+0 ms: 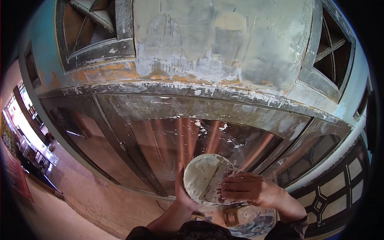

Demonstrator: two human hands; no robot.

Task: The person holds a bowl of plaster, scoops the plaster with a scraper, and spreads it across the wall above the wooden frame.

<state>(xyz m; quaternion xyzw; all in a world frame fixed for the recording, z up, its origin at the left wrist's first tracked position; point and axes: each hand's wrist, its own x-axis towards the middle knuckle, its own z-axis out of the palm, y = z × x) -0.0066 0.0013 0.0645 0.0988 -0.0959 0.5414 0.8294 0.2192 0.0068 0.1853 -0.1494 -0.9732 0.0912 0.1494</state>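
My left hand (185,193) is wrapped round the left side of a round tub (199,176) of whitish putty, holding it up at chest height. Over the tub's right half my right hand (249,188) grips a flat, putty-smeared scraper (215,187). Its blade lies against the putty, and reddish-brown patches show through the smears near my fingers. My right fingers are laid side by side across the scraper; the thumb is hidden beneath. Beyond both hands stands a wooden door frame with an arched glass panel (164,148), spotted with white flecks.
Above runs a wall (224,44) with patchy grey-white filler, between two vent openings (90,24) with crossed bars. A small wooden stool (231,216) stands on the floor below me. A patterned grille (332,192) is at right; tiled floor (104,200) extends left.
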